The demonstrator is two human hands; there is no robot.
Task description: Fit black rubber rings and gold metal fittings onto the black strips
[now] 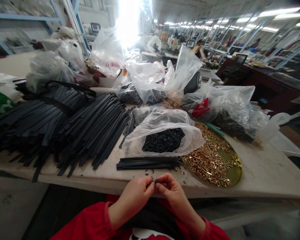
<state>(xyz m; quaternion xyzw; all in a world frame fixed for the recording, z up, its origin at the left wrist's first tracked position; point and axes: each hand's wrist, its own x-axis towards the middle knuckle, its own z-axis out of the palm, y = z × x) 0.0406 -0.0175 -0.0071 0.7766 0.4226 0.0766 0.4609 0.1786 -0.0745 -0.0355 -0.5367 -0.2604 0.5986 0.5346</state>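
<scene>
My left hand (pixel 138 190) and my right hand (pixel 172 189) meet at the table's front edge, fingertips pinched together. Between them is a small dark piece (pixel 156 181), perhaps a loop like those in the bag; its exact kind is too small to tell. Just beyond my hands lies a short stack of flat black strips (pixel 147 163). Behind that, an open plastic bag (pixel 132 143) holds many small black loops (pixel 163 140). To the right, a round gold-coloured tray (pixel 236 170) carries a heap of small gold metal buckles or rings (pixel 212 160).
Large bundles of long black strips (pixel 90 130) cover the table's left side, some hanging over the edge. More clear plastic bags (pixel 222 100) crowd the back and right. A teal-handled tool (pixel 214 128) lies by the tray. Tiny black bits dot the tabletop (pixel 267 173).
</scene>
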